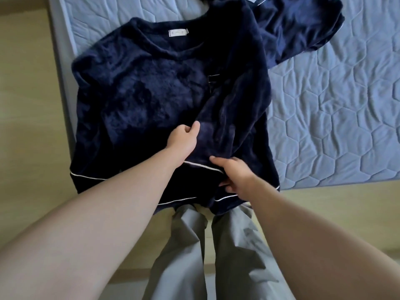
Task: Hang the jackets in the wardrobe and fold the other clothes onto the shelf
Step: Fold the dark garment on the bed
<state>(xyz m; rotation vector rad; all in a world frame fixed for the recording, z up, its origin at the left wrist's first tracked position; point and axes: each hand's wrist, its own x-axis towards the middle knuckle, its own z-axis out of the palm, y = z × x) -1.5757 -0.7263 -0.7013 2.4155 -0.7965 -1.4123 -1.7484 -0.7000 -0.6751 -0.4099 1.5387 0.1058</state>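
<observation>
Navy fleece pyjama top (140, 87) lies spread on the bed (335, 109); left hand (184, 137) pinches its middle, right hand (236, 176), at 5 o'clock, grips its piped edge.

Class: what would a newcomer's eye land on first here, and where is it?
A big navy fleece top lies spread on the pale blue quilted mattress, its hem over the near edge. The left hand pinches its middle; the right hand grips fabric by the white piping.
</observation>
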